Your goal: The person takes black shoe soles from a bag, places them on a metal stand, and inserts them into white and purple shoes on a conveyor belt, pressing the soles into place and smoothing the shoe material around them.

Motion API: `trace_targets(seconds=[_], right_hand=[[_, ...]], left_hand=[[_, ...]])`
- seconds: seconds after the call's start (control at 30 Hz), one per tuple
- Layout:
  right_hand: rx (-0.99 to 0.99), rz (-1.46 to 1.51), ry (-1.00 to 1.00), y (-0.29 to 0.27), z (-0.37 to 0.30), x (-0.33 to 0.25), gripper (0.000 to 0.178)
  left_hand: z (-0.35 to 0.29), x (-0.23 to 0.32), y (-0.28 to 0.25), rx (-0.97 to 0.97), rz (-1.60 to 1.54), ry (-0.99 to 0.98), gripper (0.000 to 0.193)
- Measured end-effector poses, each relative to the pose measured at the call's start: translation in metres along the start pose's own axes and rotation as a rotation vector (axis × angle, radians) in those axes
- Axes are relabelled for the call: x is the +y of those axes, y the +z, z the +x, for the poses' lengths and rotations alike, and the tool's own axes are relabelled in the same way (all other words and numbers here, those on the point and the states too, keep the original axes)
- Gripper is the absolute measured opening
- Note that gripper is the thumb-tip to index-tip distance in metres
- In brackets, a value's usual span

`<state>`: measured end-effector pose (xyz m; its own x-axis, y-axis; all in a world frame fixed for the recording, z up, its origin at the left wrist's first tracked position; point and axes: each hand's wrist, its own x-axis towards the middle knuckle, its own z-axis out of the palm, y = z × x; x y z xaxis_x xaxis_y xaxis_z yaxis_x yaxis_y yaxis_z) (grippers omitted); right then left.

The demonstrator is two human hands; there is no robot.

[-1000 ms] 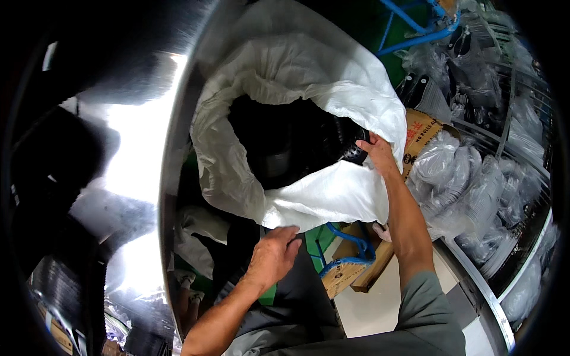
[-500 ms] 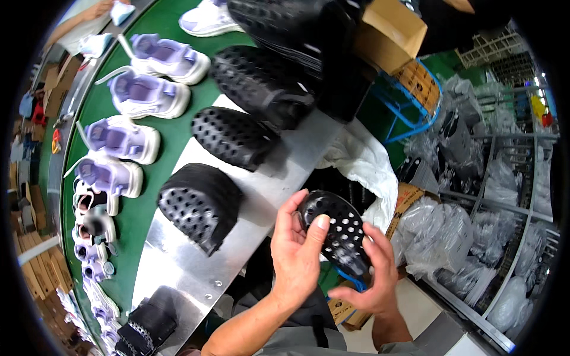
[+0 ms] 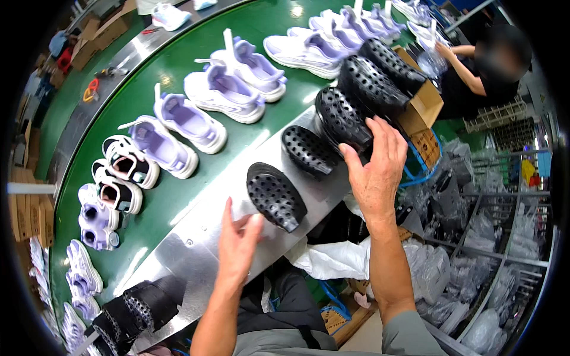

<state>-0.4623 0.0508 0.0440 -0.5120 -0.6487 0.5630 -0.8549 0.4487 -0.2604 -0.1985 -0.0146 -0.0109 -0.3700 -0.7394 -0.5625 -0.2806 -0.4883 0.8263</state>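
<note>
Black perforated plastic shoe inserts stand in stacks along a metal ledge. My right hand (image 3: 377, 169) is at the narrow end of one insert stack (image 3: 338, 115), thumb and fingers spread on either side of it; whether they touch it I cannot tell. Lower left, my left hand (image 3: 237, 246) is held with thumb and fingers apart and nothing between them. Just beyond it, the nearest insert stack (image 3: 276, 196) lies with its holes facing up. A smaller insert (image 3: 309, 151) sits between these two stacks.
Lilac and white sneakers (image 3: 222, 92) line the green conveyor belt (image 3: 142, 83) beside the metal ledge (image 3: 202, 237). A white sack (image 3: 326, 258) hangs below the ledge. An open cardboard box (image 3: 424, 107) stands at far right, near another person (image 3: 475, 77). Wire racks hold clear plastic bags (image 3: 433, 270).
My hands have let go of the black insert they held above the sack. Both are now over the ledge, the right one farther out by the stacks. The view has shifted too.
</note>
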Motion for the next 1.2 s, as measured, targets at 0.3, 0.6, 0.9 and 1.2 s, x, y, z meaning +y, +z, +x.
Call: trace_targets(seconds=[0.3,0.6,0.9,1.2], right_hand=[[0.008,0.029,0.023,-0.005,-0.004,-0.015,0.055],[-0.043,0.520,0.213,-0.071,-0.064,-0.078,0.027],[-0.912,0.826,0.227,-0.057,-0.113,-0.177,0.019],[-1.108,0.694,-0.180,-0.035,-0.113,-0.233,0.031]], left_hand=[[0.036,0.030,0.061,-0.112,-0.330,-0.010,0.075],[-0.037,-0.010,-0.029,-0.163,0.289,0.233,0.050],[-0.180,-0.067,-0.151,0.003,0.638,0.124,0.033],[-0.226,-0.061,-0.179,0.430,0.759,0.495,0.020]])
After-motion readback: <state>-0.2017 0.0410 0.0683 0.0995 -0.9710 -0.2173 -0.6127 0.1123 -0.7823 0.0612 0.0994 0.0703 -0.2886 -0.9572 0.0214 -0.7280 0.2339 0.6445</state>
